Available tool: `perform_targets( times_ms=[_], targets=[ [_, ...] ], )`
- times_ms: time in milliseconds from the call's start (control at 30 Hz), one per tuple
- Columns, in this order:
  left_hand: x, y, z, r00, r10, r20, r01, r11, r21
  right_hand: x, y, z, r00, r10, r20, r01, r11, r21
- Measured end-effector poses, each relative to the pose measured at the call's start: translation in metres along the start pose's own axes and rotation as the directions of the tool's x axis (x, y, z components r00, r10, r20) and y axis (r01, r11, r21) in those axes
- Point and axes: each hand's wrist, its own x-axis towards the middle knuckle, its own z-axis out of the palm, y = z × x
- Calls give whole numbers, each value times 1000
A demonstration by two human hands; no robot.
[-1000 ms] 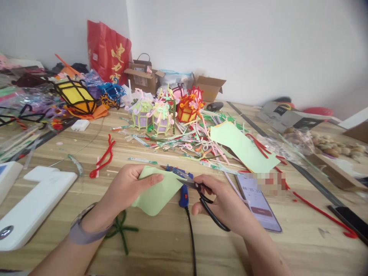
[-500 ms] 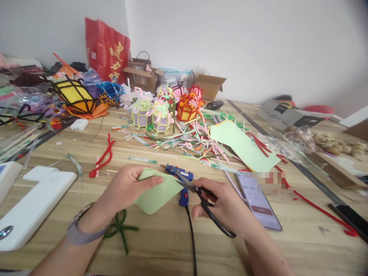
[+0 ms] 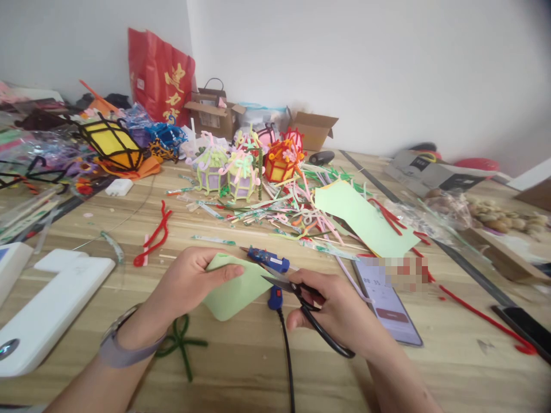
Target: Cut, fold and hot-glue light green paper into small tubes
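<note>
My left hand (image 3: 200, 278) pinches a piece of light green paper (image 3: 235, 292) between thumb and fingers, held above the table. My right hand (image 3: 331, 304) is closed round the black handles of a pair of scissors (image 3: 307, 307). Its blades are parted and sit at the paper's right corner. Just behind and below the paper lies a blue glue gun (image 3: 269, 259) on the table, with a black cord running toward me. Under my left wrist, partly hidden by it, is a dark green pipe cleaner shape (image 3: 183, 341).
A phone (image 3: 390, 310) lies right of my right hand. Beyond are a larger green sheet (image 3: 365, 218), scattered pipe cleaner scraps and several small lanterns (image 3: 210, 172). Twisted red pipe cleaners (image 3: 155, 238) lie left, near a white device (image 3: 64, 315). Boxes and a red bag (image 3: 159, 74) stand behind.
The scissors have shifted slightly at the paper's right corner, and that corner now looks shorter. Both hands are otherwise almost in the same place.
</note>
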Motion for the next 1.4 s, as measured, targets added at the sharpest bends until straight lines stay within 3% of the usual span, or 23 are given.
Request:
perform_targets(
  times_ms=[600, 1033, 1267, 1400],
  targets=[
    [1, -2, 0, 1000, -31, 3, 31, 999, -11, 0, 7, 0, 1000, -18, -16, 17, 998, -59],
    [1, -1, 3, 993, -113, 22, 114, 990, -83, 3, 0, -2, 996, 80, 35, -79, 997, -7],
    [2, -2, 6, 993, -96, 66, 102, 991, -88, 2, 2, -2, 1000, -22, 17, 23, 995, -94],
    [1, -2, 9, 992, -100, 83, 104, 993, -54, 1, 2, 0, 999, 15, 39, -10, 993, -117]
  ],
)
